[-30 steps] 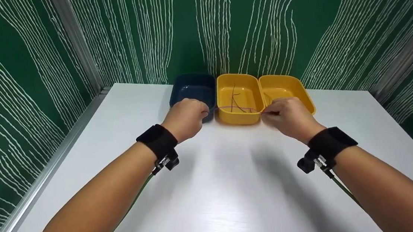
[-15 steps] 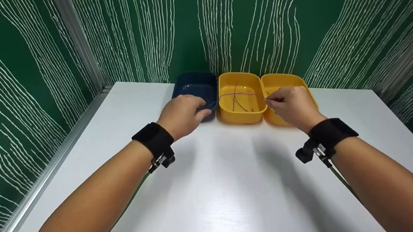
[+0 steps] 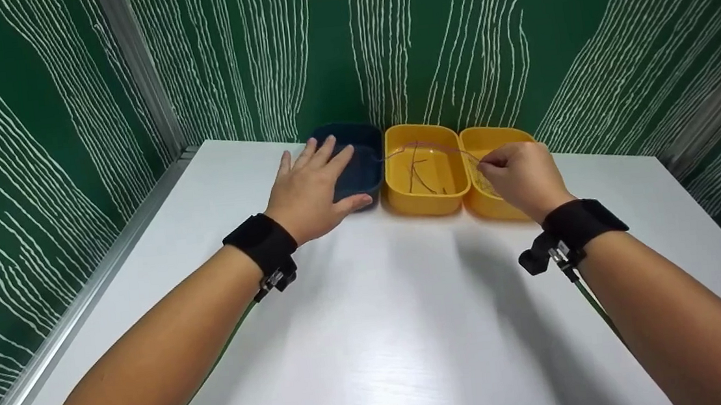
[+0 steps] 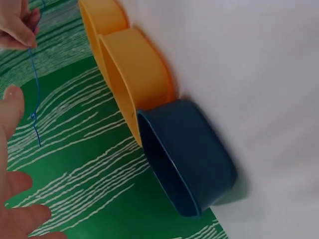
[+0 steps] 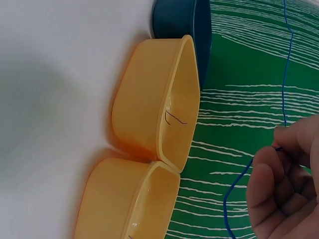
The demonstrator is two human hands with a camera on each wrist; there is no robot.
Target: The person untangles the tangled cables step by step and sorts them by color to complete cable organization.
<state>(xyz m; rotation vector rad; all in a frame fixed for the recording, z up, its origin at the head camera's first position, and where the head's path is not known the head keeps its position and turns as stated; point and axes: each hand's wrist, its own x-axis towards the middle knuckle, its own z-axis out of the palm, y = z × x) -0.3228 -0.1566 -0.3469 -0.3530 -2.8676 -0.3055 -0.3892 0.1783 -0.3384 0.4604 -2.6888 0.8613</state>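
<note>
My right hand [image 3: 524,175] pinches a thin blue wire [image 5: 284,79] between thumb and forefinger, above the right yellow bin [image 3: 495,207]. From there the wire stretches leftward over the middle yellow bin [image 3: 429,205], its far end loose near the dark blue bin [image 4: 197,144]. A small kink or knot shows near that loose end in the left wrist view. My left hand [image 3: 309,192] is spread, fingers straight, over the left part of the dark blue bin, holding nothing. Thin dark wire pieces [image 5: 175,118] lie in the middle yellow bin.
The three bins stand side by side on a white table [image 3: 372,332], against a green wall [image 3: 327,49] with white wavy lines. Some thin strands [image 3: 481,184] seem to lie in the right yellow bin, partly hidden by the right hand.
My left hand has let go of the blue wire and spread its fingers. My right hand has moved slightly right and up, still pinching the wire, whose left end now hangs free.
</note>
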